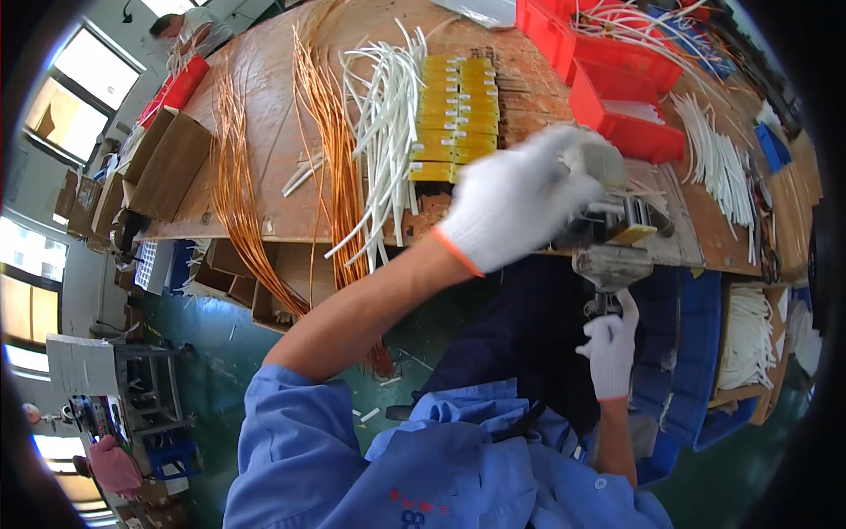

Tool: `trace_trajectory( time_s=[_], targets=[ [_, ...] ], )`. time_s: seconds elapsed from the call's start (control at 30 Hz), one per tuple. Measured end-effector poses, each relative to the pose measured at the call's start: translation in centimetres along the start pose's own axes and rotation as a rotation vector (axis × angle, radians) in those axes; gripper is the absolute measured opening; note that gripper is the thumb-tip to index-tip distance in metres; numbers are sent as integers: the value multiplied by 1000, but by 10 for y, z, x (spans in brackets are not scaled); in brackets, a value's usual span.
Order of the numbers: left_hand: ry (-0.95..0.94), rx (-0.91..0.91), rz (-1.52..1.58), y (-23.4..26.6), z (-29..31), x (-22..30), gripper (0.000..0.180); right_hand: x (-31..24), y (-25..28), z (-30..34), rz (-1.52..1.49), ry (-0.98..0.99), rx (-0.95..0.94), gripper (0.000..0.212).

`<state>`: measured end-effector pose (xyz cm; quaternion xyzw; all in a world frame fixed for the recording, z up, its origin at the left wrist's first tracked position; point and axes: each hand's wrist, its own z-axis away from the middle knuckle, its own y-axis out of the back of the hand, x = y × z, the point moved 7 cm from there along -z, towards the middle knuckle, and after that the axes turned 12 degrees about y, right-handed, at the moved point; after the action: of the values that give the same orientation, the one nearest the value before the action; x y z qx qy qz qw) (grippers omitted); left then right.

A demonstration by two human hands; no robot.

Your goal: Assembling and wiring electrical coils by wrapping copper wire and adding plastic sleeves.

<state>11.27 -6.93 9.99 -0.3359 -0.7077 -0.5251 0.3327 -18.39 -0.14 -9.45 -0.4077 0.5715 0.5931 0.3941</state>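
Observation:
A grey metal bench vise (612,264) is fixed at the table's front edge, with a small yellow piece (633,234) at its jaws. My left hand (520,198), in a white knit glove with an orange cuff, reaches over the table beside the vise. Motion smears its fingers, so whether they hold anything is unclear. Below the vise, my right hand (610,348), gloved the same way, has its fingers curled at the screw end, around the handle, with the index finger pointing up. Left of the vise lie several yellow strips (454,119) in a stack.
White sleeving tubes (383,132) and copper wire bundles (330,132) lie on the wooden table (269,106), some hanging over its edge. Red bins (617,110) stand at the back right, near more white tubes (718,159). Blue bins (656,353) sit below. Another person (194,31) is far left.

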Motion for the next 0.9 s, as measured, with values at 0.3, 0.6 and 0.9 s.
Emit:
trace_trajectory(
  time_s=[0.3,0.6,0.9],
  targets=[
    [750,359,-837,221,86,-239,41,35,-6,61,-24,-86,-215,41],
    [609,734,752,288,179,-76,23,-112,-134,77,74,637,-684,40],
    [372,-208,1758,187,176,108,35,-284,-152,189,-1046,451,-1170,40]
  ],
)
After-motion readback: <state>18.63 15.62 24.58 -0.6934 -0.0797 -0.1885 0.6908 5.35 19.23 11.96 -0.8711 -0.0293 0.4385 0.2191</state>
